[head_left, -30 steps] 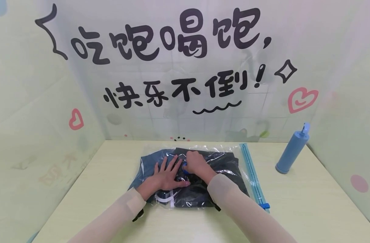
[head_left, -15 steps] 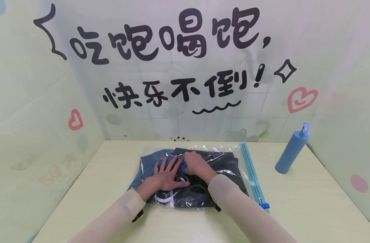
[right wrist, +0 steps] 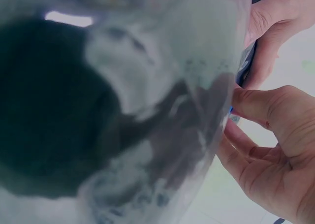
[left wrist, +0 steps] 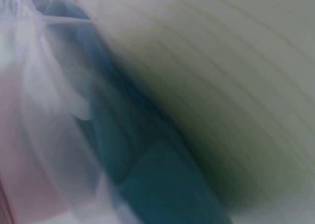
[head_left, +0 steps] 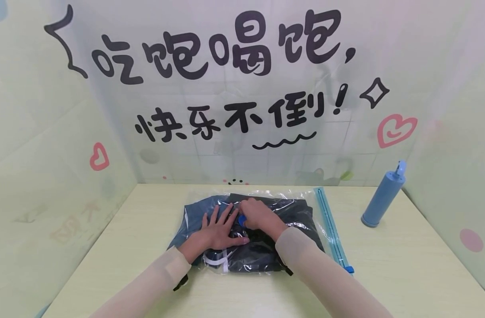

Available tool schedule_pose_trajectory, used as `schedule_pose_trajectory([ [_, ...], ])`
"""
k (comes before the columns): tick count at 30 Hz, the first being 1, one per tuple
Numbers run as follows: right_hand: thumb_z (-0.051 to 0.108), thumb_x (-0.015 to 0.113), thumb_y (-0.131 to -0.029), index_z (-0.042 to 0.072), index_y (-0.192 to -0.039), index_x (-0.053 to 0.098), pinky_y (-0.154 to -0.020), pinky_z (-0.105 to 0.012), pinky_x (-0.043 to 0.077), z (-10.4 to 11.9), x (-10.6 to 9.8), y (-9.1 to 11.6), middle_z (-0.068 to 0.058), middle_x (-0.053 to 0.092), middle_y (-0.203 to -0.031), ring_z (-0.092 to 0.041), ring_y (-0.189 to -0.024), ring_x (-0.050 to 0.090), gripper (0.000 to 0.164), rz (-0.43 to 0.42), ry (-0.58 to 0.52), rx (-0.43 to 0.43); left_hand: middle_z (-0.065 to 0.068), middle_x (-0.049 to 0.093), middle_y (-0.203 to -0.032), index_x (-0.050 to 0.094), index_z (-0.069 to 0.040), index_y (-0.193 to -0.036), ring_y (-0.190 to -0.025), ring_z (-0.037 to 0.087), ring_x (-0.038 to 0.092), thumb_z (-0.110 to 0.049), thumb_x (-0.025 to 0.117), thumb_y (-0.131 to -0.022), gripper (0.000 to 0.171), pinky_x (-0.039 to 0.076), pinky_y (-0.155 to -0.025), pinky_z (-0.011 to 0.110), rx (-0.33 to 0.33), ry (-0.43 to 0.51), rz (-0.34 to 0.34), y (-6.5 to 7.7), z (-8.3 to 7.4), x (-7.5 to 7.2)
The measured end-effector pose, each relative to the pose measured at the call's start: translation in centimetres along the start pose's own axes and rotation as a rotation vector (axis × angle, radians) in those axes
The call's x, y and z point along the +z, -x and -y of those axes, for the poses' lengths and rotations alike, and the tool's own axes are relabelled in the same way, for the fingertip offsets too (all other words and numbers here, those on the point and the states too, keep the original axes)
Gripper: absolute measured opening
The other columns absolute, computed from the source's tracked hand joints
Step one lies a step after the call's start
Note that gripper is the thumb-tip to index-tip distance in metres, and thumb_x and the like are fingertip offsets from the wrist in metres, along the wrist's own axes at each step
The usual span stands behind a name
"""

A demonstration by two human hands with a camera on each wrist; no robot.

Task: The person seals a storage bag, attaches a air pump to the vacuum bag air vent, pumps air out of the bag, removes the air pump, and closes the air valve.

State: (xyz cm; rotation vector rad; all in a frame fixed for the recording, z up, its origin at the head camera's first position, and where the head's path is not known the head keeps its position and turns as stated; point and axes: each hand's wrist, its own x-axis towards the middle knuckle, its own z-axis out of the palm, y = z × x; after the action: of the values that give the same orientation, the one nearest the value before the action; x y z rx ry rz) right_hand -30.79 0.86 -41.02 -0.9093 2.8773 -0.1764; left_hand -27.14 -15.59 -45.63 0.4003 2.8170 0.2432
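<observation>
A clear plastic storage bag (head_left: 319, 221) lies flat with folded dark clothes (head_left: 256, 260) and a blue garment (head_left: 194, 216) inside. My left hand (head_left: 218, 233) rests on the bag, fingers spread wide, just left of a round blue valve cap (head_left: 242, 220). At that cap, the fingers of my right hand (head_left: 260, 215) are curled and pinch it. In the right wrist view the thumb and fingertips of my right hand (right wrist: 275, 150) meet at a sliver of blue behind the bag's plastic. The left wrist view is blurred, showing teal cloth (left wrist: 167, 184) beneath film.
A light blue zip strip (head_left: 330, 225) runs along the bag's right edge, with a blue slider (head_left: 349, 269) near its front end. Farther right a blue hand pump (head_left: 383, 198) stands upright on the pale wooden table (head_left: 405, 265). Printed curtains (head_left: 242, 163) enclose the back and sides.
My right hand has turned slightly at the valve cap, its wrist and sleeve shifting a little to the right. The left hand and the bag have stayed in place.
</observation>
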Motion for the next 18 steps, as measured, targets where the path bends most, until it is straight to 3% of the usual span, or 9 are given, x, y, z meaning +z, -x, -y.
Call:
schedule_pose_trajectory([
  [18,0.003,0.078,-0.087,0.01,-0.108,0.075,-0.084,-0.036,0.053,0.26,-0.11,0.46,-0.003,0.065,-0.099,-0.022,-0.099,0.06,0.022,0.004,0.059,-0.071,-0.001,-0.009,-0.169,0.006,-0.026,-0.165,-0.15,0.04,-0.015,-0.088,0.044,-0.083,0.11,-0.006,-0.112,0.067,0.01,0.013,-0.019,-0.17,0.22,0.33],
])
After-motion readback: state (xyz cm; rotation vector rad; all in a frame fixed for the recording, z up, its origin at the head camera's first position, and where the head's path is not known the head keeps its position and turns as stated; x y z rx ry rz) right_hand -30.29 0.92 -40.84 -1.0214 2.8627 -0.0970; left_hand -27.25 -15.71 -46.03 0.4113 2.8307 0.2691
